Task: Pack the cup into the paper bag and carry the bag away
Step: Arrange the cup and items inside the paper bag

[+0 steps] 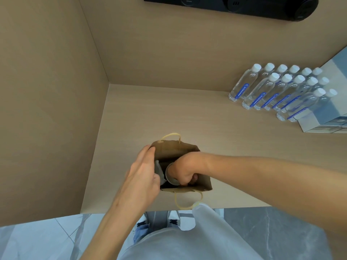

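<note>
A brown paper bag [173, 150] with twisted paper handles stands open on the beige counter, near its front edge. My right hand [185, 168] reaches down into the bag's mouth and grips a grey cup [170, 178], of which only part of the rim and side shows. My left hand [142, 175] presses flat against the bag's left side, thumb hooked over the edge, holding the mouth apart. A pale insert [157, 169] sits inside the bag next to the cup.
Several clear water bottles [277, 91] with white caps stand in rows at the back right, beside a pale box [319, 124]. Beige walls close the counter's left and back. A black socket strip [234, 5] hangs high on the back wall. Tiled floor lies below.
</note>
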The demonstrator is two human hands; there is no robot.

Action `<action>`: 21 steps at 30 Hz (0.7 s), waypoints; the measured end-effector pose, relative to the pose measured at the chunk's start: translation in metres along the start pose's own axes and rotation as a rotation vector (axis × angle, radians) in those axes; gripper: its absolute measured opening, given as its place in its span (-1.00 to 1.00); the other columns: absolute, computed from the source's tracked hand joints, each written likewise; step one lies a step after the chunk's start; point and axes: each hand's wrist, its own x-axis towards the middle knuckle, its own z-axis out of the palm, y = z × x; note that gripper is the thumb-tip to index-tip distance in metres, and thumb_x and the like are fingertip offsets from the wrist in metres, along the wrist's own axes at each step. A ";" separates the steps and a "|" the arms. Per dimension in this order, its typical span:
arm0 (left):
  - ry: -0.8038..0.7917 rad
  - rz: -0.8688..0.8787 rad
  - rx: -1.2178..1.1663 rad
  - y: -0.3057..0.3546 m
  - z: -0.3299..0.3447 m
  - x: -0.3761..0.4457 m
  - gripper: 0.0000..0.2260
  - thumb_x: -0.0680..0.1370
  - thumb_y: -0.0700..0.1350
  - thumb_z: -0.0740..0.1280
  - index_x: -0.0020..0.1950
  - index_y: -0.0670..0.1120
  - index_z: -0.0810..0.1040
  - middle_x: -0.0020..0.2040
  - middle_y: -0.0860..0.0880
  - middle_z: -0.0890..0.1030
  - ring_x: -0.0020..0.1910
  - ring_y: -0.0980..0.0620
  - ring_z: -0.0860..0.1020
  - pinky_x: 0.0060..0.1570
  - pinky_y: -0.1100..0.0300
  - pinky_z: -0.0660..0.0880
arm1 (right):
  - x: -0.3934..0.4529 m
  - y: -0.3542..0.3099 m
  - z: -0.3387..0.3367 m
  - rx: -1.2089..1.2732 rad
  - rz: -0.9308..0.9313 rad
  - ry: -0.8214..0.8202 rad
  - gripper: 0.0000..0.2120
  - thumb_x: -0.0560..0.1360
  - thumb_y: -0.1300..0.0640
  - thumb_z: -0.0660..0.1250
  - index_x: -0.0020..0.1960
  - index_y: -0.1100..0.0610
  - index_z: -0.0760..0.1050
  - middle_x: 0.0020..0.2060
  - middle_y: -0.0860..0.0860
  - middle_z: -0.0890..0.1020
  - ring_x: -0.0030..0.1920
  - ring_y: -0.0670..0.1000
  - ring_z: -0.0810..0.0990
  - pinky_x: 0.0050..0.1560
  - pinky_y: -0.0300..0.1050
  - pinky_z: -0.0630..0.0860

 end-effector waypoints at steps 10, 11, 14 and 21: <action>0.003 -0.002 0.018 0.005 0.003 -0.001 -0.38 0.47 -0.30 0.17 0.53 -0.08 0.17 0.57 0.05 0.16 0.46 -0.05 0.26 0.33 0.18 0.23 | 0.012 0.004 0.010 0.271 0.061 -0.061 -0.80 0.58 0.31 0.22 -0.23 0.26 0.45 -0.33 0.13 0.52 -0.44 0.02 0.40 -0.41 -0.15 0.40; 0.005 -0.001 0.018 0.006 0.003 -0.001 -0.38 0.47 -0.30 0.17 0.53 -0.08 0.17 0.57 0.05 0.17 0.45 -0.05 0.27 0.32 0.18 0.23 | 0.013 0.006 0.011 0.330 0.066 -0.064 -0.82 0.58 0.31 0.21 -0.20 0.27 0.46 -0.33 0.13 0.51 -0.43 0.03 0.41 -0.40 -0.15 0.41; 0.002 0.002 0.013 0.007 0.003 -0.001 -0.38 0.46 -0.30 0.18 0.53 -0.09 0.19 0.56 0.04 0.19 0.43 -0.08 0.30 0.32 0.16 0.26 | 0.013 0.002 0.012 0.454 0.070 -0.087 -0.96 0.56 0.36 0.24 -0.05 0.29 0.46 -0.34 0.15 0.44 -0.41 0.04 0.39 -0.38 -0.17 0.40; -0.031 -0.014 0.031 0.005 0.001 -0.001 -0.38 0.48 -0.29 0.19 0.54 -0.11 0.15 0.57 0.01 0.17 0.46 -0.09 0.27 0.35 0.12 0.26 | -0.022 -0.010 -0.009 0.308 0.039 -0.066 -0.72 0.53 0.27 0.25 -0.36 0.20 0.35 -0.49 0.08 0.34 -0.54 0.01 0.24 -0.53 -0.20 0.21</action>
